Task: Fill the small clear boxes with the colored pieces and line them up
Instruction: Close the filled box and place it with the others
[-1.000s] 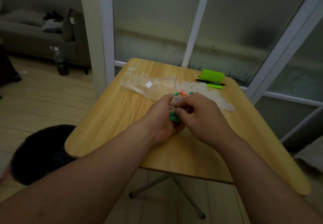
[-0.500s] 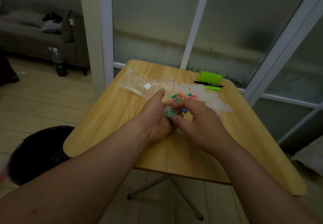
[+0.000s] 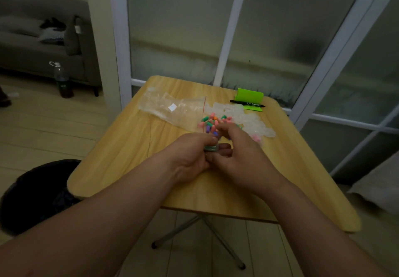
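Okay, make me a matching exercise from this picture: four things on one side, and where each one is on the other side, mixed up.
Things
1. black pen
2. clear zip bag
3. plastic bottle
4. small clear box

Places
A. on the floor by the sofa
B. in the grip of the left hand
C. lying on the green pad at the table's far edge
D. flat on the table, left of the colored pieces

Pairs: 1-C, 2-D, 3-A, 4-B

dim | grey sofa [image 3: 28,47] | frosted glass panels [image 3: 174,30] (white frames) | plank floor [image 3: 43,132]
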Tool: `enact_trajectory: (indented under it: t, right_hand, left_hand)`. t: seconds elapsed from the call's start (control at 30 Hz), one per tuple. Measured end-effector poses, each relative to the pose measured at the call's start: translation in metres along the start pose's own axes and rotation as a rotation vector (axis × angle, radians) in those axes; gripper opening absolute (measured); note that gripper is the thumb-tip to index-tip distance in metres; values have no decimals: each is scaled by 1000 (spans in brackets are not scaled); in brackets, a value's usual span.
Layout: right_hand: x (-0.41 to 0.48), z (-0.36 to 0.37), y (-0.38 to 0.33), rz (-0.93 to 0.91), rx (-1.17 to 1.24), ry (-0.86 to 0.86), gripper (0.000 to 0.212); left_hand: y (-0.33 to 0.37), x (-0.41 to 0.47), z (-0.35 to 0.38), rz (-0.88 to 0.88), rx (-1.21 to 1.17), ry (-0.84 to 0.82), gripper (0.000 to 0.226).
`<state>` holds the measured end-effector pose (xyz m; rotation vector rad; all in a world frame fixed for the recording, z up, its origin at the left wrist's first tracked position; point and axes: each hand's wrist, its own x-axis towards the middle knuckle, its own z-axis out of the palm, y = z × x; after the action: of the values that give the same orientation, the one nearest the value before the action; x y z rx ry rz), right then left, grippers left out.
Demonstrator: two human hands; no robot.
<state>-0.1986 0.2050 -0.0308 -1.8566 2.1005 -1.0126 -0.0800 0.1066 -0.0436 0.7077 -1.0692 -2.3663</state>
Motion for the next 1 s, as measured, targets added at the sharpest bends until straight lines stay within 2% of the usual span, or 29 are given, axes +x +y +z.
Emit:
enact_trajectory:
  t: [0.13,0.43,0.57,0.67,0.7,0.83,1.0]
  right_hand:
    - [-1,6,8,-4,-140,82,48]
    - [-5,6,6,5,-154,148,22]
    - [-5,-6,9,73,-134,177,24]
    - [0,-23,29,174,-110,261,30]
    - [2,-29,40,216,-101,298,31]
    - [7,-45,84,364,-88,379,32]
    - [16,-35,100,365,-90,372,29]
  left_hand:
    - [-2,2,2,20,20,24,38]
    - [-9,-6,21,70,50,36,38]
    - [-9,-10,29,43,71,20,28]
    - [-7,-12,35,19,105,36,17]
    - [-7,-10,35,16,117,59,17]
    - [-6,-8,31,10,160,113,41]
    - [-4,-7,27,0,172,126,35]
